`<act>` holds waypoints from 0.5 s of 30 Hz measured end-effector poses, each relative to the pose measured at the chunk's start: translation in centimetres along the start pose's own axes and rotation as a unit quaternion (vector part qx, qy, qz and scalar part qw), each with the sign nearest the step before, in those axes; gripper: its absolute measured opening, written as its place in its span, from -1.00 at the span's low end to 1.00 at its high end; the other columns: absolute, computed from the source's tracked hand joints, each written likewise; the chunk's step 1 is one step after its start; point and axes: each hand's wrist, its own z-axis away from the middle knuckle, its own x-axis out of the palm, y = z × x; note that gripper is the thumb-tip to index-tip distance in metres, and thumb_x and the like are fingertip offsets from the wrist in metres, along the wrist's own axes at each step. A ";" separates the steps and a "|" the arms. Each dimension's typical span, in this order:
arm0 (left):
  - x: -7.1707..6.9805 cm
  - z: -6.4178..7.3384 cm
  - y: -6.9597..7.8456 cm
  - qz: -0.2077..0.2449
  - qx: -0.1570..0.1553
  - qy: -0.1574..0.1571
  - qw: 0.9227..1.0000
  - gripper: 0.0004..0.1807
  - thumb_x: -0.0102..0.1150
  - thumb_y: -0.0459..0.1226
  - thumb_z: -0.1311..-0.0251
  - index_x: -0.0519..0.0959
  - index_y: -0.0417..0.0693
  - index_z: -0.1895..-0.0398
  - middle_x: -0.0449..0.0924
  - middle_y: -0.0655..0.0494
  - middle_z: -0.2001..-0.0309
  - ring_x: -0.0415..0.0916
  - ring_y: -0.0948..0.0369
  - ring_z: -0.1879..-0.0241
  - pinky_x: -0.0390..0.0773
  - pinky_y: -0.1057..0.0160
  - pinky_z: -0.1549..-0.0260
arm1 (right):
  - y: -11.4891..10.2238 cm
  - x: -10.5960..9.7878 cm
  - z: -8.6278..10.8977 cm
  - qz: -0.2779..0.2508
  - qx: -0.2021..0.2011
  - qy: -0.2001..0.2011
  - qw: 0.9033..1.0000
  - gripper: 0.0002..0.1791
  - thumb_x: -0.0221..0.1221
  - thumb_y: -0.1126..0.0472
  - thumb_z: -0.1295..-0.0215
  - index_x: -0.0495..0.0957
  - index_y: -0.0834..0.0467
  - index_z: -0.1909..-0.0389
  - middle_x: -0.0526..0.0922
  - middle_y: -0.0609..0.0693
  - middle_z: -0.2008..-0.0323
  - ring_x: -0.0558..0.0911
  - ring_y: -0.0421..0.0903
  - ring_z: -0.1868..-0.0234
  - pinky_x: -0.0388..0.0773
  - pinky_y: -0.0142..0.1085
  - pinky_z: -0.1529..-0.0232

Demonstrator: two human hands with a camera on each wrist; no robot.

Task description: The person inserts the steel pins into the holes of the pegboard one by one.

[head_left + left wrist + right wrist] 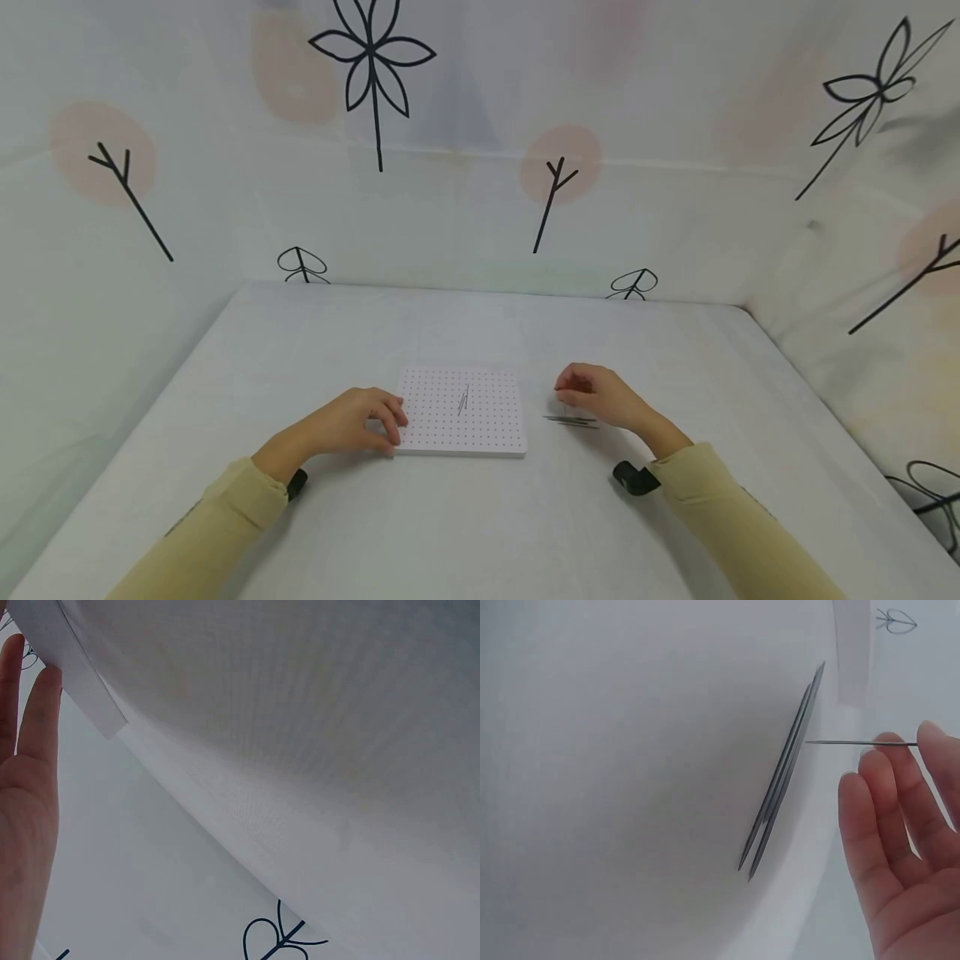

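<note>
A white board (435,433) with rows of small holes lies flat on the table. A few thin metal needles (463,401) stand in its middle. My left hand (360,419) rests at the board's left edge, thumb near the front corner; the left wrist view has its fingers extended beside the board's side (90,690). Right of the board, my right hand (603,396) pinches a pointed needle (847,742) between thumb and fingertips. Its tip points down toward a small pile of dark needles (784,776) lying on the table.
The table (465,525) has a white cover. Behind it and at both sides hang pale cloth walls (450,208) with drawn flowers and twigs. A dark wrist camera (636,478) sits under the right cuff.
</note>
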 end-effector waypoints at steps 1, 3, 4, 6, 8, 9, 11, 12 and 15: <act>0.0 0.0 0.0 -0.001 0.000 0.000 1.000 -0.87 0.45 -0.30 0.12 0.68 0.15 0.55 0.56 0.28 0.17 0.34 0.01 -0.18 0.32 -0.04 -0.13 | -0.1 0.1 0.0 0.000 -0.002 0.004 1.000 -0.92 0.19 0.27 -0.24 0.52 0.18 0.28 0.56 -0.03 0.34 0.51 -0.10 0.33 0.53 -0.30 0.30; 0.0 0.0 0.1 -0.002 -0.002 0.001 1.000 -0.87 0.45 -0.30 0.13 0.68 0.15 0.55 0.56 0.28 0.17 0.34 0.01 -0.18 0.32 -0.04 -0.13 | -0.5 0.2 0.0 -0.002 -0.005 0.009 1.000 -0.92 0.19 0.29 -0.24 0.51 0.19 0.27 0.56 -0.02 0.33 0.52 -0.10 0.31 0.54 -0.29 0.27; 0.0 0.0 0.1 -0.002 -0.002 0.001 1.000 -0.87 0.45 -0.30 0.13 0.68 0.15 0.55 0.56 0.28 0.17 0.34 0.01 -0.17 0.32 -0.04 -0.13 | -0.8 0.3 -0.1 -0.006 -0.006 0.011 1.000 -0.92 0.19 0.31 -0.24 0.51 0.20 0.27 0.57 0.00 0.32 0.53 -0.08 0.30 0.55 -0.28 0.26; -0.1 0.0 0.1 -0.001 -0.003 0.001 1.000 -0.87 0.45 -0.29 0.12 0.68 0.15 0.55 0.56 0.28 0.17 0.33 0.00 -0.17 0.31 -0.04 -0.13 | -1.6 0.3 0.0 -0.014 -0.011 0.013 1.000 -0.93 0.18 0.35 -0.23 0.51 0.24 0.28 0.58 0.04 0.33 0.55 -0.04 0.30 0.56 -0.26 0.25; -0.1 0.0 0.1 0.001 -0.003 0.001 1.000 -0.88 0.45 -0.29 0.12 0.68 0.14 0.55 0.56 0.27 0.17 0.33 0.00 -0.17 0.31 -0.05 -0.13 | -2.9 0.3 0.3 -0.026 -0.017 0.012 0.999 -0.94 0.16 0.40 -0.23 0.50 0.29 0.29 0.58 0.09 0.34 0.57 0.00 0.30 0.57 -0.25 0.25; -0.1 0.0 0.1 0.001 -0.003 0.001 1.000 -0.88 0.45 -0.30 0.12 0.68 0.14 0.55 0.56 0.27 0.17 0.33 0.00 -0.17 0.31 -0.05 -0.13 | -3.4 0.4 0.4 -0.034 -0.019 0.012 0.999 -0.94 0.16 0.41 -0.22 0.49 0.31 0.30 0.59 0.12 0.34 0.58 0.02 0.31 0.58 -0.25 0.25; 0.0 0.0 0.1 0.002 -0.003 0.001 1.000 -0.88 0.44 -0.30 0.12 0.68 0.14 0.54 0.56 0.27 0.17 0.33 0.00 -0.17 0.31 -0.05 -0.13 | -4.5 0.4 0.6 -0.043 -0.021 0.012 0.999 -0.94 0.16 0.43 -0.21 0.49 0.34 0.31 0.59 0.15 0.35 0.59 0.05 0.31 0.59 -0.28 0.26; 0.0 0.0 0.1 0.002 -0.003 0.001 1.000 -0.88 0.44 -0.29 0.11 0.68 0.14 0.54 0.56 0.28 0.17 0.33 0.00 -0.17 0.31 -0.05 -0.13 | -5.0 0.4 0.7 -0.047 -0.023 0.012 0.999 -0.93 0.16 0.44 -0.20 0.48 0.35 0.31 0.59 0.15 0.36 0.59 0.05 0.31 0.59 -0.30 0.26; 0.1 0.0 0.0 0.001 -0.006 0.001 1.000 -0.87 0.44 -0.29 0.11 0.68 0.16 0.55 0.56 0.29 0.17 0.33 0.02 -0.17 0.31 -0.04 -0.14 | -5.5 0.7 0.7 -0.058 -0.023 0.013 0.998 -0.93 0.17 0.44 -0.19 0.49 0.35 0.31 0.59 0.17 0.36 0.60 0.08 0.31 0.60 -0.30 0.25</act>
